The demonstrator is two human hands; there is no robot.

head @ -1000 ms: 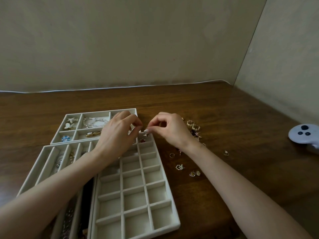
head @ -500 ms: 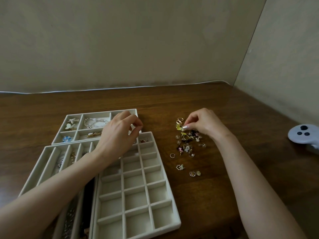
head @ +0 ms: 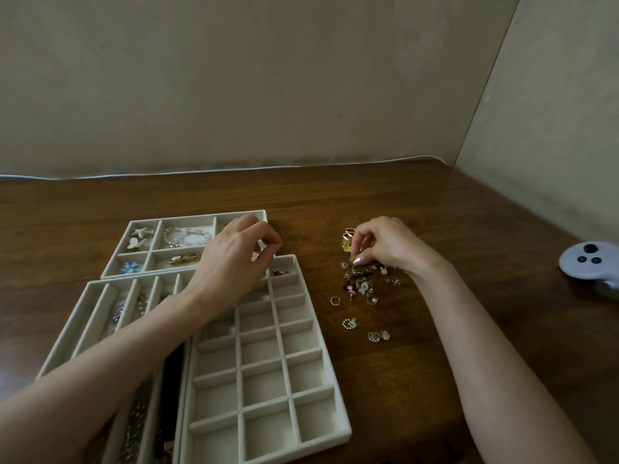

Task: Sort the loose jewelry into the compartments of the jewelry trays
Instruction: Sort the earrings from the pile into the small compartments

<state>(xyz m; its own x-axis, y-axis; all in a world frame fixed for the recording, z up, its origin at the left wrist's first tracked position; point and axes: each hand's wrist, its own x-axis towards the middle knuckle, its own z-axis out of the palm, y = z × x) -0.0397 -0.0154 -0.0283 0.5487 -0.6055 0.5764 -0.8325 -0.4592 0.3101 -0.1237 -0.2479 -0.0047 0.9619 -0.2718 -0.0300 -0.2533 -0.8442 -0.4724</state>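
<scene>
The left hand (head: 234, 262) is held over the far end of the grid tray (head: 238, 370), fingertips drawn together; whether anything is pinched cannot be told. The right hand (head: 388, 246) is clamped on a gold piece (head: 354, 266) at the far edge of the pile (head: 363, 286), which lies on the table (head: 402, 202) right of the trays.

Loose jewelry (head: 360, 286) lies right of the grid tray (head: 268, 380) — controller (head: 589, 259) perhaps farthest right.
</scene>
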